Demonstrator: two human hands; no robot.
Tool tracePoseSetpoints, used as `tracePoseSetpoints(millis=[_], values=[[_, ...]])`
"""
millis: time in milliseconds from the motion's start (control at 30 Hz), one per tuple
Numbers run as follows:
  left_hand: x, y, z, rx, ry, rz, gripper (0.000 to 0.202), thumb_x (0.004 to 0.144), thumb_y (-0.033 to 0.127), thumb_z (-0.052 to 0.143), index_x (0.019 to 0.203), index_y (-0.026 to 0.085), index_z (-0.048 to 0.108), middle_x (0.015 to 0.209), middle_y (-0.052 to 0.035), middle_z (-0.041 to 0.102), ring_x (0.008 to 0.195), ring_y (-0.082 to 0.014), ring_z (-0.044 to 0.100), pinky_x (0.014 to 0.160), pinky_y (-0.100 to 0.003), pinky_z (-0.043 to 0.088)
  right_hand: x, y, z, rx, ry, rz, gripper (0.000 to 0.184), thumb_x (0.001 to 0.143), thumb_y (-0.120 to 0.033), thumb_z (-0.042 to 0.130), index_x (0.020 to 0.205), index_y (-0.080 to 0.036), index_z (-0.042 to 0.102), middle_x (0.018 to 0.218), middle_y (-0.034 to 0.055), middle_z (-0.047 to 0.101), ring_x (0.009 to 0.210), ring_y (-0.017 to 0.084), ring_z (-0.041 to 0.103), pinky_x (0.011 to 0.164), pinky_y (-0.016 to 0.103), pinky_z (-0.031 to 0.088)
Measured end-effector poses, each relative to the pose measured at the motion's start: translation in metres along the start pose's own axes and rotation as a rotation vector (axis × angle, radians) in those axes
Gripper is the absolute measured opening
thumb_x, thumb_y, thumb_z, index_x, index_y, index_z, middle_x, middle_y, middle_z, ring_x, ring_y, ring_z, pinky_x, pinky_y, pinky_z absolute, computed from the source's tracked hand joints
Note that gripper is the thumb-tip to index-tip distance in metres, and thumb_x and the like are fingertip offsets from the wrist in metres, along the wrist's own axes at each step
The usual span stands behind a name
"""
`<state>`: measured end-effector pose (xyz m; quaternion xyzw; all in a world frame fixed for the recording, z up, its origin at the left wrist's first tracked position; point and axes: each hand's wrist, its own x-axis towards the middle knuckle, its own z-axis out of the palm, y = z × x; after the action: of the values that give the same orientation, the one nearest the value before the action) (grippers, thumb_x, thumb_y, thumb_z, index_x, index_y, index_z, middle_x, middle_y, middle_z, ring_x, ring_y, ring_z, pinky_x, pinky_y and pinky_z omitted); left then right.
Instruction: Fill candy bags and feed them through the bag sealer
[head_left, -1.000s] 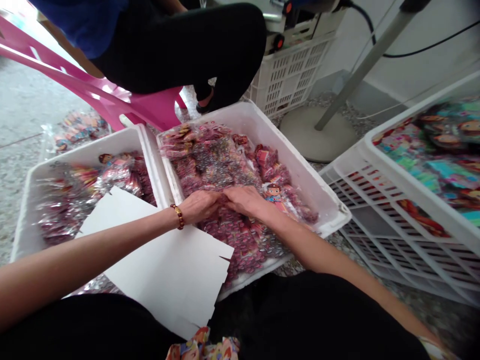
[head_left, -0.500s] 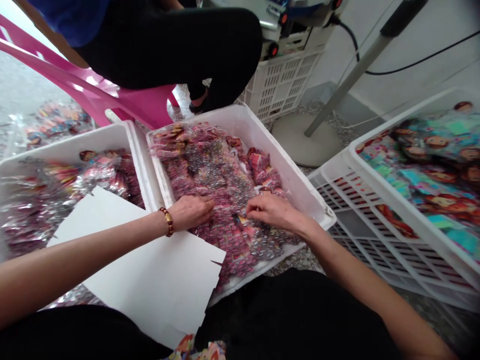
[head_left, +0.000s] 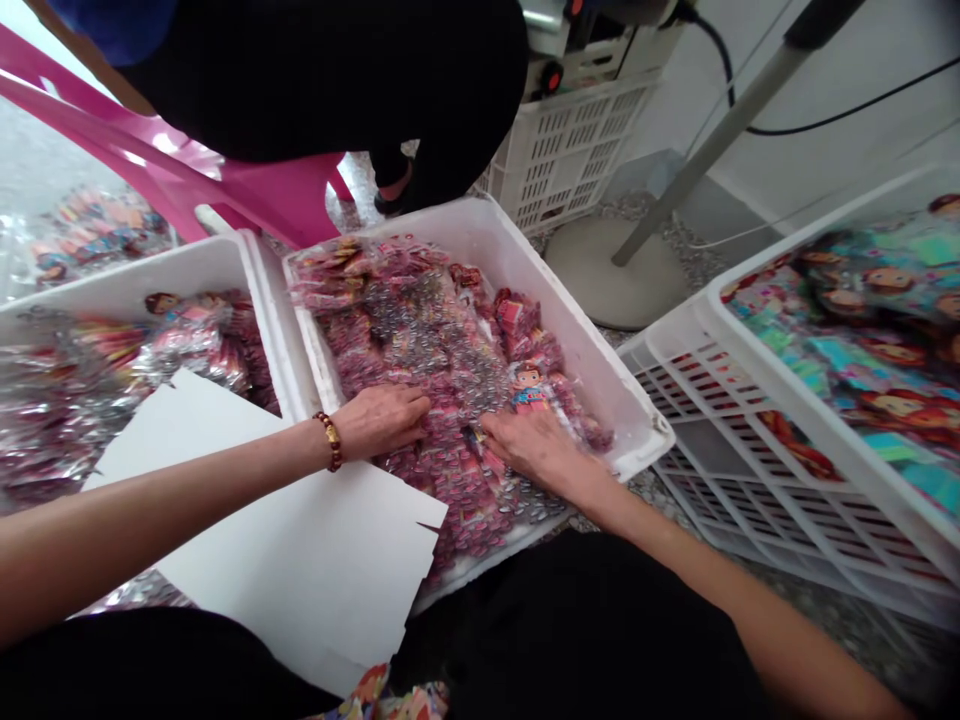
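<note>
A white foam box [head_left: 600, 345] in front of me is packed with rows of small pink packets in clear plastic [head_left: 457, 480]. My left hand [head_left: 382, 418], with a beaded bracelet [head_left: 328, 440] at its wrist, rests on the packets at the box's left side, fingers stretched out. On the right, my right hand [head_left: 531, 445] lies across the packets with its fingers extended and fingertips down among them. Just behind it a cartoon figure packet [head_left: 529, 388] lies face up. Under my left forearm is a white cardboard sheet [head_left: 292, 540] with notched edges.
A second foam box [head_left: 259, 320] with more packets stands at the left. At the right is a white plastic crate [head_left: 720, 350] of colourful printed pieces. A stand's round base [head_left: 585, 270] is beyond. Another person's dark-clad leg [head_left: 360, 90] rests on a pink chair [head_left: 277, 200].
My right hand has shifted slightly left and flattened from a curled shape onto the packets. The cartoon figure packet behind it now shows plainly. My left hand stays nearly in place.
</note>
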<state>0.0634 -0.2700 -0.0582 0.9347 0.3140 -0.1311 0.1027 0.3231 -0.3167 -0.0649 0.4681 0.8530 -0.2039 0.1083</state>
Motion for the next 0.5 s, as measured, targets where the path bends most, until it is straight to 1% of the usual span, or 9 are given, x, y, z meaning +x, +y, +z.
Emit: tracePoseSetpoints(millis=[167,300,400,500], values=[[0.001,0.003,-0.001,-0.003,-0.009,0.003,0.015,0.094,0.027,0.044,0.087,0.017,0.053,0.092,-0.0068,0.064,0.083,-0.0188,0.061,0.071,-0.029,0.044,0.004,-0.01,-0.004,-0.03,-0.006,0.041,0.024,0.097,-0.041,0.043,0.104,-0.022,0.057,0.094,0.0072,0.069,0.082,0.021,0.063,0.067,0.029,0.033],[0.001,0.001,-0.004,-0.014,-0.01,0.028,0.011,0.091,0.021,0.046,0.085,0.018,0.054,0.091,-0.0063,0.064,0.079,-0.0178,0.06,0.067,-0.028,0.043,0.009,-0.016,-0.003,-0.046,-0.023,0.078,0.025,0.098,-0.033,0.04,0.106,-0.019,0.058,0.091,0.0098,0.069,0.079,0.021,0.062,0.066,0.029,0.033],[-0.001,0.0,-0.001,-0.021,0.001,0.026,0.013,0.092,0.021,0.044,0.083,0.018,0.054,0.089,-0.0059,0.063,0.077,-0.0176,0.059,0.066,-0.028,0.042,0.003,-0.007,-0.006,0.093,0.022,0.073,0.023,0.098,-0.035,0.042,0.101,-0.021,0.059,0.089,0.0055,0.069,0.077,0.018,0.061,0.064,0.027,0.033],[-0.004,0.001,0.002,-0.057,0.011,0.006,0.018,0.095,0.025,0.04,0.086,0.017,0.054,0.089,-0.007,0.062,0.08,-0.0187,0.059,0.068,-0.029,0.042,-0.009,0.006,-0.013,0.269,0.118,0.084,0.023,0.097,-0.038,0.044,0.094,-0.022,0.06,0.083,0.0007,0.067,0.077,0.015,0.06,0.064,0.025,0.032]])
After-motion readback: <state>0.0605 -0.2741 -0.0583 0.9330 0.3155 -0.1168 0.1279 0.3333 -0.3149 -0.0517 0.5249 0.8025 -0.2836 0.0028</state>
